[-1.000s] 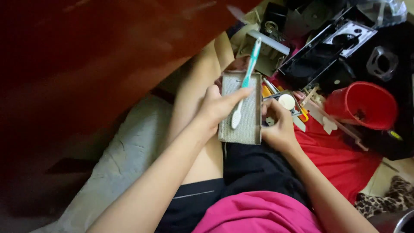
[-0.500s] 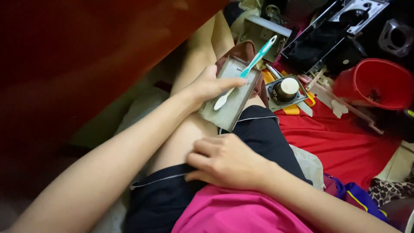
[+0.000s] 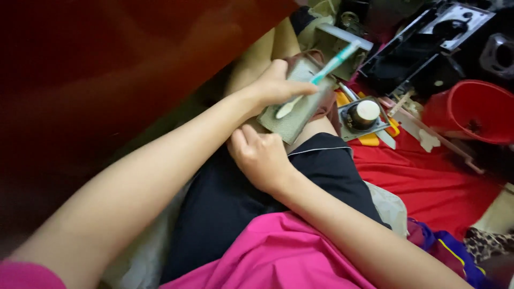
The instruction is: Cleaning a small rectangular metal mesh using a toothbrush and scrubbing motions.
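The left hand (image 3: pixel 273 85) is closed around a flat grey metal plate (image 3: pixel 297 109), fingers wrapped over its far edge and thumb on its face, propping it tilted on the person's bare knee. Pinched under the same thumb is a toothbrush (image 3: pixel 316 80) with a teal and white handle, its pale head lying on the plate's face and its handle pointing up toward the floor clutter. The right hand (image 3: pixel 259 158) rests on the thigh at the hem of the black shorts (image 3: pixel 321 171), just below the plate's near corner, fingers loosely curled and holding nothing, though its fingertips are partly hidden.

The plate looks thin, stiff and light, probably with sharp edges; its long sides, where the left hand already grips, seem the safest hold. The toothbrush is light and slightly springy, best held mid-handle.

On the red cloth (image 3: pixel 428 176) beside the leg sit a small motor part with a round cap (image 3: pixel 365 113) and a red bucket (image 3: pixel 471 109).
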